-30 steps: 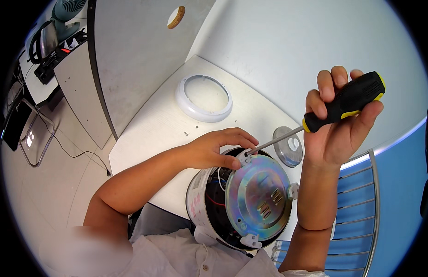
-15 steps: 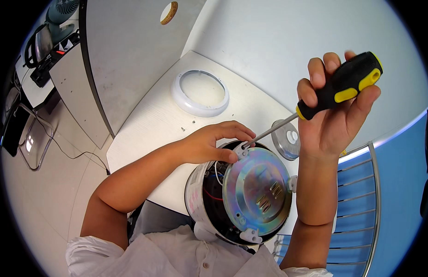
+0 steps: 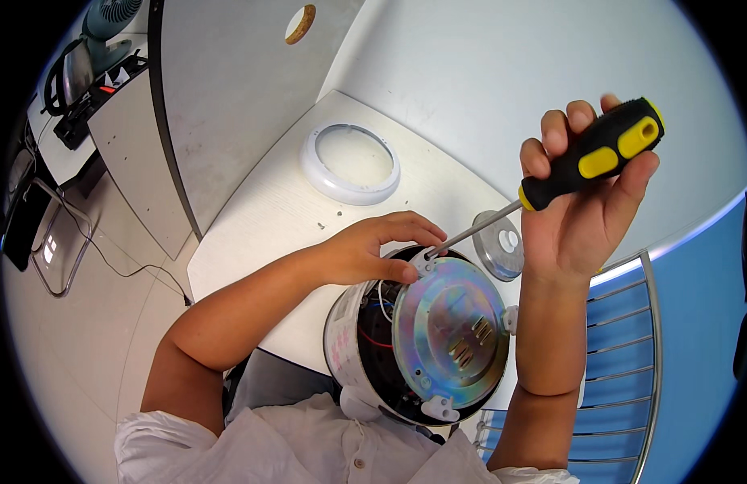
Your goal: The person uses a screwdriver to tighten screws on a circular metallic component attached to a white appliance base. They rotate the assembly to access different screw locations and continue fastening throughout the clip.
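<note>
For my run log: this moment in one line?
right hand: holds screwdriver, tip at white bracket; left hand: at same bracket; metal plate: partly covers appliance; white ring: on table

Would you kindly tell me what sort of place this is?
Probably an indoor office or workroom: a tall, flat grey partition panel, a white wood-grained tabletop and a round grey-green fan suggest it.
</note>
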Demonstrator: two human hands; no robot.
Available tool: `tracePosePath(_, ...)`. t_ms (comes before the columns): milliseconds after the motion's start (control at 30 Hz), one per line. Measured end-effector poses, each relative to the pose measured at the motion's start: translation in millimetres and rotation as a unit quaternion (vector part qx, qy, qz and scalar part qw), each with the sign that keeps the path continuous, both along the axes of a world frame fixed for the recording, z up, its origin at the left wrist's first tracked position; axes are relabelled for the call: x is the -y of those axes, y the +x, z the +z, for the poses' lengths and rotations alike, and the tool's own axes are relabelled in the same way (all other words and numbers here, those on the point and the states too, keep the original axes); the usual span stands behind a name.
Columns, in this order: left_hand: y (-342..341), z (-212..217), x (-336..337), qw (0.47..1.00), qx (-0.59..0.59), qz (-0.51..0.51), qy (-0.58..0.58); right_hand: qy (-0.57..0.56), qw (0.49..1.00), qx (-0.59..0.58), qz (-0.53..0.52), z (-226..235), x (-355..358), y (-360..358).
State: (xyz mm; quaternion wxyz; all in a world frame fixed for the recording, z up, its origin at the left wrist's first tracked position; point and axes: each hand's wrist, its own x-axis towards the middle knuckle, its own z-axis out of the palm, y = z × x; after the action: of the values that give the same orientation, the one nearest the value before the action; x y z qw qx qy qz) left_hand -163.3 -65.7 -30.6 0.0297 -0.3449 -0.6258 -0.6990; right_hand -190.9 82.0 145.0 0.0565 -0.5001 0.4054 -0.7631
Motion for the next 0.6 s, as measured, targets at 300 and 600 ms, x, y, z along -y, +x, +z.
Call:
tracePosePath(300, -1.7, -3.9, -0.7, 1.0, 0.003, -0.004, 0.013, -0.001, 0.998, -0.009, 0.063, 2.1, -1.6, -1.2)
tracePosePath(600, -2.9, -7.8, -2.0, 0.999, 0.02, -0.008, 0.032, 0.021, 1.0, -0.001, -0.009, 0.5, -1.0, 1.0)
